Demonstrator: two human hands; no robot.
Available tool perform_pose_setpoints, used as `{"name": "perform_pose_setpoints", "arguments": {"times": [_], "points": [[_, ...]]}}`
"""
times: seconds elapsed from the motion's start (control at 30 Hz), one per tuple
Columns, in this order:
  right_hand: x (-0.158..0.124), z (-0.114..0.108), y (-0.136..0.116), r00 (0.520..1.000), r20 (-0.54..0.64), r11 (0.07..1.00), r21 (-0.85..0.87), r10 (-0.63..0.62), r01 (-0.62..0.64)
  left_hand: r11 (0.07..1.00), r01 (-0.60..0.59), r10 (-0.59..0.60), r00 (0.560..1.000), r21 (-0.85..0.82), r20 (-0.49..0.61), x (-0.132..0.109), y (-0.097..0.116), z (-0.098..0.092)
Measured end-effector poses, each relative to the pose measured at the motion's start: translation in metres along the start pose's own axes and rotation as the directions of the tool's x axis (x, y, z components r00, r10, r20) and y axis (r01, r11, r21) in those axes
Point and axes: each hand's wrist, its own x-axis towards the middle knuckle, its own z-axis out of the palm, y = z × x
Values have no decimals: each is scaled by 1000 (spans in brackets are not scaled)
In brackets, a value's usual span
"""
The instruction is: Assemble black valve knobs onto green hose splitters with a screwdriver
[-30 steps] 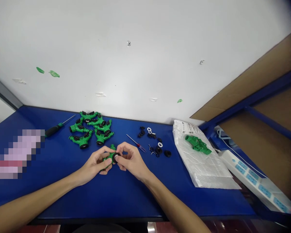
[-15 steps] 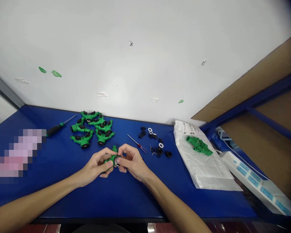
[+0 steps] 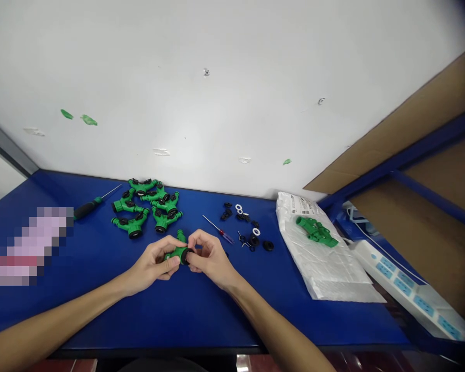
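My left hand (image 3: 155,262) is closed around the body of a green Y-shaped hose splitter (image 3: 173,253), thumb in front and fingers behind. One arm of the splitter points up between my hands. My right hand (image 3: 209,258) is closed at the splitter's black-ringed mouth, with the thumb pressed into the opening and the fingers curled round its far side. Whatever lies under the thumb is hidden. Beyond my hands, several green splitters (image 3: 130,226) with black valve levers stand grouped on the blue table (image 3: 170,315).
Right of the splitters lie a small screwdriver (image 3: 225,235), white washers (image 3: 256,232) and black rings (image 3: 268,245). A green-and-black screwdriver (image 3: 86,208) is at the left. Green parts (image 3: 316,231) rest on a white plastic bag (image 3: 333,274), beside a power strip (image 3: 405,289).
My right thumb has pushed deeper into the mouth, and the pale ring seen there earlier is now mostly covered. The splitter has turned slightly, showing more of its upper arm.
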Motion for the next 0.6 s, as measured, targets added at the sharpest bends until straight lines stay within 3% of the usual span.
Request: {"name": "perform_pose_setpoints", "arguments": {"times": [0.17,0.47,0.6], "points": [[0,-6,-2,997,79,1000,26,-13,11,1000,3,-3,1000,-29,16,1,2,2],[0,1,4,996,-36,994,-79,-78,75,1000,17,-16,999,16,-41,-1,-2,0],[-1,-4,2,998,53,1000,-19,-19,20,1000,23,-23,1000,14,1,-3,-1,3]]}}
